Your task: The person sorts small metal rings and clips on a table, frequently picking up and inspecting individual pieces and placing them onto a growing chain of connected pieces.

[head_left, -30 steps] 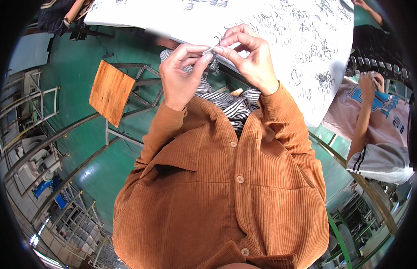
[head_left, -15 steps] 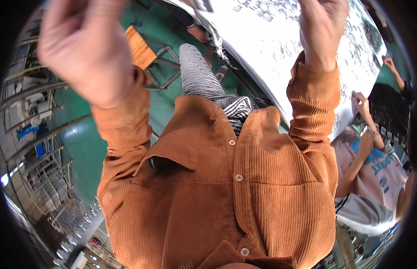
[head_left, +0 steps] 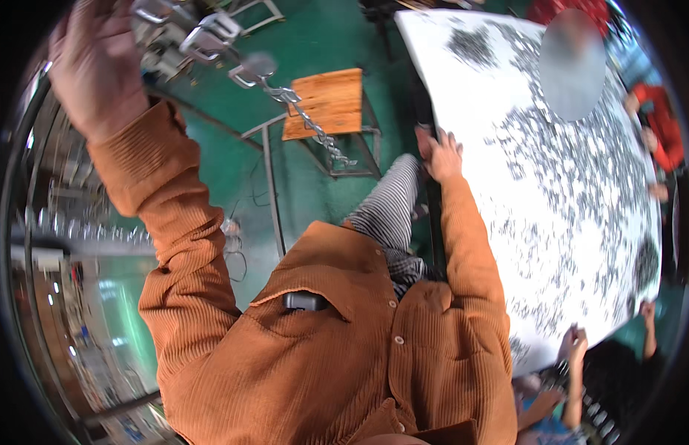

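Note:
My left hand [head_left: 100, 70] is raised at the upper left, palm showing, fingers stretched up and partly cut off by the picture's edge. Close beside it, a chain of shiny metal loops [head_left: 303, 115] slants down toward the wooden stool; I see no grip on it. My right hand [head_left: 444, 156] lies at the near-left edge of a white tabletop [head_left: 463, 96], fingers extended, nothing visible in them. Another person's hand [head_left: 424, 141], below a dark sleeve, is right beside it. Many small dark pieces [head_left: 574, 215] are scattered over the white top.
A wooden-topped stool [head_left: 329, 96] with metal legs stands on the green floor. Metal frame bars [head_left: 272, 193] run at the left, with rows of shiny parts [head_left: 100, 228] behind. Around the table, other people's hands [head_left: 574, 343] and a red sleeve [head_left: 659, 126] reach in.
My right hand has come down from its raised place to the table edge. My left hand stays raised, its fingers now straighter. The view has swung, showing more tabletop, the stool and the metal chain.

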A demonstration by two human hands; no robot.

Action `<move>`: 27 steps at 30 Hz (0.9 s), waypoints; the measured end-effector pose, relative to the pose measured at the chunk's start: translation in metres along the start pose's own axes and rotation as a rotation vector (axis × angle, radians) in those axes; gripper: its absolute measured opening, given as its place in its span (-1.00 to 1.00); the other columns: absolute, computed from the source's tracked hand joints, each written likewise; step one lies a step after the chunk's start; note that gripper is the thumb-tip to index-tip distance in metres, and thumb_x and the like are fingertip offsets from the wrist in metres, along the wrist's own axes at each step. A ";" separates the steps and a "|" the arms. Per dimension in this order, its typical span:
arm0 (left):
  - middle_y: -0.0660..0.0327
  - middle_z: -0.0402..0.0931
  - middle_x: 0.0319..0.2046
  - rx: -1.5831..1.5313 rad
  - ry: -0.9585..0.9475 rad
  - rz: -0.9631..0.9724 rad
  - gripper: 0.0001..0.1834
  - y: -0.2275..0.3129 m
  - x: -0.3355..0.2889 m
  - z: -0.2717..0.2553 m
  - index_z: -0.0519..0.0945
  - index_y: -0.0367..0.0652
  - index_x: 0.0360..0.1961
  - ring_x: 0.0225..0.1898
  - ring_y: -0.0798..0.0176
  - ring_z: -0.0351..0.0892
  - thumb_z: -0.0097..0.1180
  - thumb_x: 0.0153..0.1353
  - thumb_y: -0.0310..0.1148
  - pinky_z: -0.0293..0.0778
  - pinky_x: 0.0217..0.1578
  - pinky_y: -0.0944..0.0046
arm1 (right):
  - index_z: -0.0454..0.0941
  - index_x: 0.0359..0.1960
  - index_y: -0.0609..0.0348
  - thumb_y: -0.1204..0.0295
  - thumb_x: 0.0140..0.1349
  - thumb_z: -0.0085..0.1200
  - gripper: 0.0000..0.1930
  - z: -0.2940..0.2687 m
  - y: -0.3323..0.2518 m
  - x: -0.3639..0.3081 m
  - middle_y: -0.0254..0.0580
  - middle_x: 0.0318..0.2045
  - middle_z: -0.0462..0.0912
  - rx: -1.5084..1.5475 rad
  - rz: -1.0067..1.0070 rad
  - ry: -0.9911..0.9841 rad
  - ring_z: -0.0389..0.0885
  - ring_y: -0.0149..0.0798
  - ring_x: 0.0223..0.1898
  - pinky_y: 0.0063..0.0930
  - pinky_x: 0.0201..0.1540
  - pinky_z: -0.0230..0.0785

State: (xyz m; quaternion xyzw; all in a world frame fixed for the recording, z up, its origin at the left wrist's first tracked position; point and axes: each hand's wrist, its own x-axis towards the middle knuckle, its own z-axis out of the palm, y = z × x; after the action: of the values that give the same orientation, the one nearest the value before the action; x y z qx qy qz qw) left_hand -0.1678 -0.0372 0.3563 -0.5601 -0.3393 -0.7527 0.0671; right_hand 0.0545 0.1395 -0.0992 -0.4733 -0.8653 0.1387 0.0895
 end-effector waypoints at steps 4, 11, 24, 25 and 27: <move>0.23 0.62 -0.29 -0.006 0.248 -0.088 -0.80 0.022 0.008 -0.062 0.54 -0.21 -0.08 -0.38 0.41 0.61 0.12 0.28 -0.45 0.57 -0.40 0.36 | 0.40 0.20 -0.14 0.52 -0.09 0.23 -0.30 0.059 0.034 -0.011 -0.30 0.46 -0.04 -0.182 -0.267 0.162 -0.20 0.11 0.47 0.19 0.42 -0.31; 0.27 0.60 -0.28 0.234 0.330 -0.042 -0.75 0.054 -0.023 -0.176 0.54 -0.19 -0.11 -0.32 0.44 0.59 0.25 0.21 -0.40 0.52 -0.34 0.48 | 0.25 0.32 -0.24 0.63 -0.16 0.19 -0.11 0.032 0.038 -0.029 -0.20 0.48 -0.21 -0.263 -0.040 0.089 -0.24 0.03 0.48 0.03 0.45 -0.32; 0.22 0.61 -0.38 0.353 0.710 0.058 -0.77 0.107 -0.031 -0.312 0.56 -0.24 -0.19 -0.44 0.34 0.63 0.30 0.15 -0.44 0.60 -0.41 0.35 | 0.39 0.22 -0.23 0.58 -0.18 0.26 -0.21 0.013 0.022 -0.033 -0.28 0.48 -0.19 -0.281 -0.006 0.026 -0.21 -0.03 0.48 -0.01 0.45 -0.25; 0.19 0.61 -0.37 0.349 0.677 0.107 -0.78 0.107 -0.024 -0.340 0.54 -0.27 -0.21 -0.44 0.25 0.66 0.29 0.16 -0.43 0.60 -0.42 0.32 | 0.39 0.22 -0.23 0.59 -0.18 0.25 -0.21 0.012 0.021 -0.033 -0.28 0.48 -0.19 -0.282 -0.008 0.024 -0.21 -0.03 0.48 -0.01 0.45 -0.25; 0.17 0.61 -0.37 0.393 0.652 0.169 -0.78 0.110 -0.014 -0.357 0.54 -0.29 -0.22 -0.43 0.19 0.67 0.27 0.17 -0.43 0.60 -0.44 0.31 | 0.43 0.18 -0.21 0.63 -0.17 0.20 -0.25 0.012 0.024 -0.033 -0.27 0.48 -0.17 -0.270 -0.006 0.045 -0.20 -0.04 0.48 0.00 0.45 -0.25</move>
State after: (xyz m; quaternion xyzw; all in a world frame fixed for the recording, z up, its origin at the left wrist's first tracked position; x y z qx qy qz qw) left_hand -0.3946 -0.3341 0.3407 -0.2941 -0.3905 -0.8037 0.3392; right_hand 0.0879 0.1216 -0.1194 -0.4816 -0.8752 0.0101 0.0446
